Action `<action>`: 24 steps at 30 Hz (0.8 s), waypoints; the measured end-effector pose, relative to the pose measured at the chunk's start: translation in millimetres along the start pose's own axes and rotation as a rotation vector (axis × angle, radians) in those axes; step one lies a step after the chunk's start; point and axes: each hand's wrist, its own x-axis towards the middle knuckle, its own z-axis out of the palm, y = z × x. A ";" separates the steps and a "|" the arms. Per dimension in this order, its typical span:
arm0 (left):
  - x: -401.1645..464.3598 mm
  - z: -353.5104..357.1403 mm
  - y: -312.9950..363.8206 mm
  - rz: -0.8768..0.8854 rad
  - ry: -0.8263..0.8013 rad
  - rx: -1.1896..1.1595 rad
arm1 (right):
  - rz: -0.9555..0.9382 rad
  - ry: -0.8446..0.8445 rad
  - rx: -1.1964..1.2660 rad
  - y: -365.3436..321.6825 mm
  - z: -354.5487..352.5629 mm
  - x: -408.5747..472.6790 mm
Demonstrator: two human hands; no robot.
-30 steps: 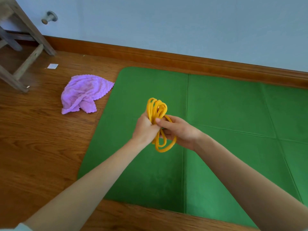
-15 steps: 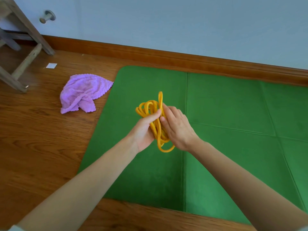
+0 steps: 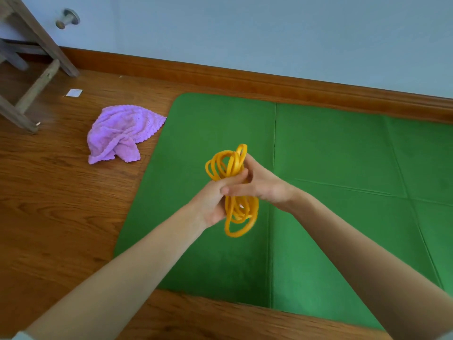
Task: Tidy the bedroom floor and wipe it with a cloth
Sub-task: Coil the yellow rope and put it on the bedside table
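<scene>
A coiled yellow rope [image 3: 235, 212] hangs above the green mat [image 3: 331, 153], bundled into several loops. My left hand [image 3: 212, 203] grips the bundle at its middle from the left. My right hand [image 3: 263, 184] closes on the same middle from the right, fingers laid across the loops. A crumpled purple cloth [image 3: 122, 133] lies on the wooden floor [image 3: 54, 204], just left of the mat's far corner, apart from both hands.
A wooden stool's legs [image 3: 36, 77] stand at the far left. A small white paper scrap [image 3: 74, 92] lies on the floor near them. A brown skirting board [image 3: 269, 82] and pale wall run along the back, with a metal doorstop [image 3: 67, 18] on the wall.
The rope's upper loops have swung from left of my hands to above them. My right hand has turned and wrapped over the bundle's middle; the lower loops hang longer.
</scene>
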 end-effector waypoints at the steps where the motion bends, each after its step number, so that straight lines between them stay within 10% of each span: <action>1: -1.6 4.8 -0.7 -0.005 -0.014 -0.032 | -0.001 -0.032 0.037 0.7 2.5 0.4; 7: 0.3 4.2 -8.9 -0.098 0.074 -0.044 | 0.106 -0.122 0.225 10.7 6.9 -11.1; 12: 8.5 -9.9 -22.1 -0.098 0.184 0.470 | 0.221 -0.042 0.165 27.1 15.5 -13.5; 19: -2.1 -14.7 6.8 -0.167 -0.144 0.923 | 0.307 -0.082 0.171 26.2 16.0 -13.8; 24: -3.0 -37.0 16.3 -0.138 -0.249 0.653 | 0.219 0.033 0.114 24.3 -1.9 -11.8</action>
